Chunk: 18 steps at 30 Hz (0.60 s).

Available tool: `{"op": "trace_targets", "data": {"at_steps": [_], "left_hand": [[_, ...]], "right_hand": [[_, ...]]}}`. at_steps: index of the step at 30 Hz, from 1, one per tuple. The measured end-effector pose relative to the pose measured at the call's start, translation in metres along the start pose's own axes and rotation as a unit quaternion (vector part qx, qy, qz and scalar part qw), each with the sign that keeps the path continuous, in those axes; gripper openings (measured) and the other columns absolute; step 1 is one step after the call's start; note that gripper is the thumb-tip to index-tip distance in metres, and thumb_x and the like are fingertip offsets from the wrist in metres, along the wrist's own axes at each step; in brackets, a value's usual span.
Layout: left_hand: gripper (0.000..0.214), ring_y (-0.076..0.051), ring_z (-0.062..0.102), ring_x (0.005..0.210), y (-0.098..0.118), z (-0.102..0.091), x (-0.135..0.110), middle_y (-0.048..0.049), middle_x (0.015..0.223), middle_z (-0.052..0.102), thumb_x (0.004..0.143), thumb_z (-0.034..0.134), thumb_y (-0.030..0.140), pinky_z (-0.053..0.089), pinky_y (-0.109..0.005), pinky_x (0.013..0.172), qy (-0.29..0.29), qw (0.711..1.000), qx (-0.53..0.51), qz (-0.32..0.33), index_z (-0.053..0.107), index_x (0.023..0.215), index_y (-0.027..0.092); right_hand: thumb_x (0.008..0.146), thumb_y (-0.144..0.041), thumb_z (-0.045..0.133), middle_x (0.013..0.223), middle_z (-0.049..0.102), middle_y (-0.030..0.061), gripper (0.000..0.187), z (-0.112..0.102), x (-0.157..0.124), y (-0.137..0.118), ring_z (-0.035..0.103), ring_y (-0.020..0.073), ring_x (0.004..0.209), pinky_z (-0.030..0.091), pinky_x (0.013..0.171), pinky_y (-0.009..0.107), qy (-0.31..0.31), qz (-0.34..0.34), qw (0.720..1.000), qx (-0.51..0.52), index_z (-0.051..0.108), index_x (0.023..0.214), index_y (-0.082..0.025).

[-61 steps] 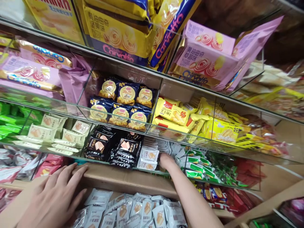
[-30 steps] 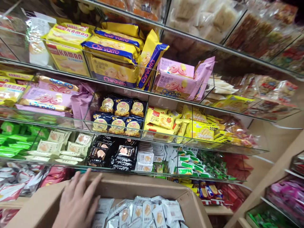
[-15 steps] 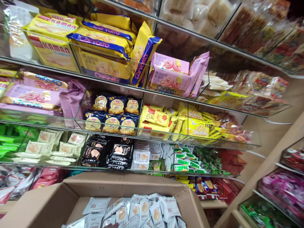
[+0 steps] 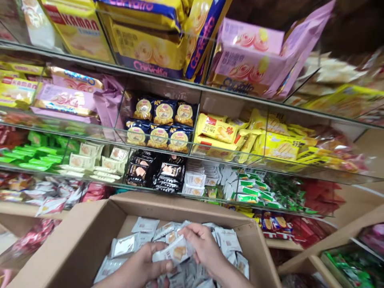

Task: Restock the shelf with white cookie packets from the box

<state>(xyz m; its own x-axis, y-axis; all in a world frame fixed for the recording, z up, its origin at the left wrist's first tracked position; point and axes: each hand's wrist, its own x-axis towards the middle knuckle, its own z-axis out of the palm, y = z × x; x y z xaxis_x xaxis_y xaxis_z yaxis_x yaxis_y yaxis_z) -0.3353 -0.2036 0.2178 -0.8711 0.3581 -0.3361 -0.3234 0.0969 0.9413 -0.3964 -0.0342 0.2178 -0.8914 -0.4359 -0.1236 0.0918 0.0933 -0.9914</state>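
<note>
Both my hands are down in an open cardboard box [image 4: 90, 236] full of small white snack packets [image 4: 144, 226]. My left hand [image 4: 144, 264] and my right hand [image 4: 202, 248] meet over one white packet [image 4: 175, 252] with a biscuit picture. The fingers of each hand are closed on it. Just beyond the box, a glass shelf compartment [image 4: 196, 180] holds the same kind of white packets.
Glass-fronted shelves rise behind the box: black packets [image 4: 153, 174], blue-and-gold packets [image 4: 159, 124], yellow packets [image 4: 237, 138], green packets [image 4: 36, 154], pink bags [image 4: 249, 60] and yellow bags [image 4: 144, 44]. A wooden shelf rail [image 4: 333, 240] runs down the right.
My right hand left the shelf and my left hand left the box's rim; both dropped out of view. Now both are inside the box, gripping a white packet. The view has tilted down.
</note>
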Motion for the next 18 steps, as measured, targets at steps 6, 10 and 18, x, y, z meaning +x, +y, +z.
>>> {"op": "trace_targets", "data": {"at_steps": [6, 10, 18], "left_hand": [[0.036, -0.014, 0.060, 0.062, 0.008, -0.002, -0.004, -0.0017, 0.082, 0.062, 0.072, 0.060, 0.046, 0.032, -0.018, 0.047, -0.019, 1.000, -0.021, 0.005, 0.052, 0.087, 0.015], [0.031, -0.014, 0.061, 0.064, 0.003, -0.004, -0.003, -0.0011, 0.083, 0.062, 0.075, 0.058, 0.044, 0.034, -0.019, 0.049, -0.014, 0.998, -0.051, 0.027, 0.052, 0.087, 0.016], [0.033, -0.011, 0.056, 0.063, 0.005, -0.011, -0.004, 0.0064, 0.071, 0.054, 0.072, 0.062, 0.041, 0.038, -0.021, 0.057, -0.009, 0.999, -0.004, 0.037, 0.045, 0.093, 0.021]], "right_hand": [[0.068, -0.062, 0.054, 0.056, 0.048, -0.0020, 0.050, -0.002, 0.000, 0.004, 0.039, 0.0065, 0.042, 0.025, 0.030, 0.015, -0.015, 0.046, 0.996, 0.074, 0.061, 0.080, -0.015], [0.066, -0.053, 0.063, 0.066, 0.054, -0.0004, 0.041, -0.005, -0.002, 0.000, 0.046, 0.0090, 0.052, 0.037, 0.039, 0.018, -0.101, -0.004, 0.993, 0.062, 0.061, 0.083, -0.015], [0.072, -0.032, 0.059, 0.080, 0.060, 0.0014, 0.030, -0.005, -0.004, -0.004, 0.052, 0.0127, 0.069, 0.041, 0.059, 0.022, -0.078, -0.072, 0.991, -0.084, 0.061, 0.099, -0.018]]}}
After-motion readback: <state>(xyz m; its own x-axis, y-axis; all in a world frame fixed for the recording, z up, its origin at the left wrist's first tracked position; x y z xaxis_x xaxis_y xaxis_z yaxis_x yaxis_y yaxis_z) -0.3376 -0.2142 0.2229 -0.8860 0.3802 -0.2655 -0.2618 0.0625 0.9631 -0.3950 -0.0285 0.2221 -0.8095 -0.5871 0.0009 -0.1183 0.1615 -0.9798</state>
